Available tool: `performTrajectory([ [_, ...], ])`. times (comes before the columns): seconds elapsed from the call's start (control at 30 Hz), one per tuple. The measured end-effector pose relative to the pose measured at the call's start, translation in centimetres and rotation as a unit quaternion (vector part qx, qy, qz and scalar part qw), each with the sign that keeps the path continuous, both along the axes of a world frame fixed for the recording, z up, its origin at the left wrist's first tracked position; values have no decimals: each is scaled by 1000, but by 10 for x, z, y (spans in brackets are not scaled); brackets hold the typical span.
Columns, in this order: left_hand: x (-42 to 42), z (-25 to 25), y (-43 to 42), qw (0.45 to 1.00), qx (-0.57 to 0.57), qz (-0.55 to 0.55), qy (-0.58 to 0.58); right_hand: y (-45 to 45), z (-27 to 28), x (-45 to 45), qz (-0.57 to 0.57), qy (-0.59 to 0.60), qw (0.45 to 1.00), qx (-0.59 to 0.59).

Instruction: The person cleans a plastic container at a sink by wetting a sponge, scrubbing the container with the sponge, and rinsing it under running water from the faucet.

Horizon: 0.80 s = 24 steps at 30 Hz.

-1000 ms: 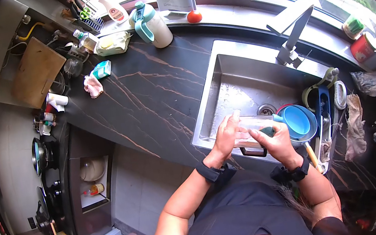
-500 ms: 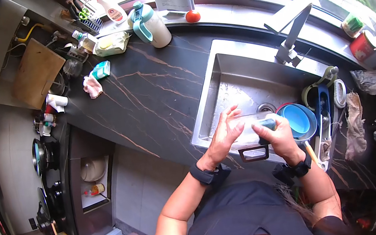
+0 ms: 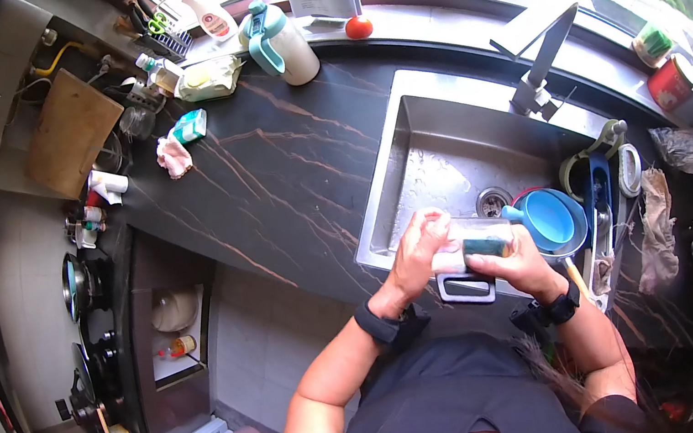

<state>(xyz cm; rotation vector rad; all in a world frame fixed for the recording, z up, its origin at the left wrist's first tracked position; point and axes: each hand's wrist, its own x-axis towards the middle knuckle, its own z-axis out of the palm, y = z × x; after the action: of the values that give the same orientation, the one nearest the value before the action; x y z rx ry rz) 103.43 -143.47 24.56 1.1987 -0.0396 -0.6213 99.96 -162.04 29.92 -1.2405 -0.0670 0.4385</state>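
Over the near edge of the sink (image 3: pixel 380 197), I have a clear container (image 3: pixel 467 228) with a dark-framed handle (image 3: pixel 467 288) lying on its side between my hands. My left hand (image 3: pixel 415 253) is closed round the container's left end, fingers curled. My right hand (image 3: pixel 520 265) is at the other end, its thumb and fingers closed on a dark green sponge (image 3: pixel 486 246). I cannot tell whether the sponge is inside the container or against its outside. Just right of my right hand sit nested blue bowls (image 3: pixel 548 218).
A faucet (image 3: pixel 538 81) rises behind the sink. A jug with a teal lid (image 3: pixel 289 50), a crumpled pink cloth (image 3: pixel 174 156) and a teal packet (image 3: pixel 190 126) stand on the dark counter (image 3: pixel 285 181). A beige rag (image 3: pixel 657 231) hangs at the right. A tomato (image 3: pixel 359 27) rests on the sill.
My left hand's fingers have gone from spread to curled round the container's end. The container has turned slightly and its handle has shifted. More of the sponge shows.
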Motion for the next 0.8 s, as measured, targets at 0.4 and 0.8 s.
performTrajectory([
  [0.4,3,-2,-5,995,64,-42,-64,-7,-22,-1,153,-76,985,18],
  [0.8,6,-2,-2,981,-79,-26,173,4,-23,-8,142,-54,986,67],
])
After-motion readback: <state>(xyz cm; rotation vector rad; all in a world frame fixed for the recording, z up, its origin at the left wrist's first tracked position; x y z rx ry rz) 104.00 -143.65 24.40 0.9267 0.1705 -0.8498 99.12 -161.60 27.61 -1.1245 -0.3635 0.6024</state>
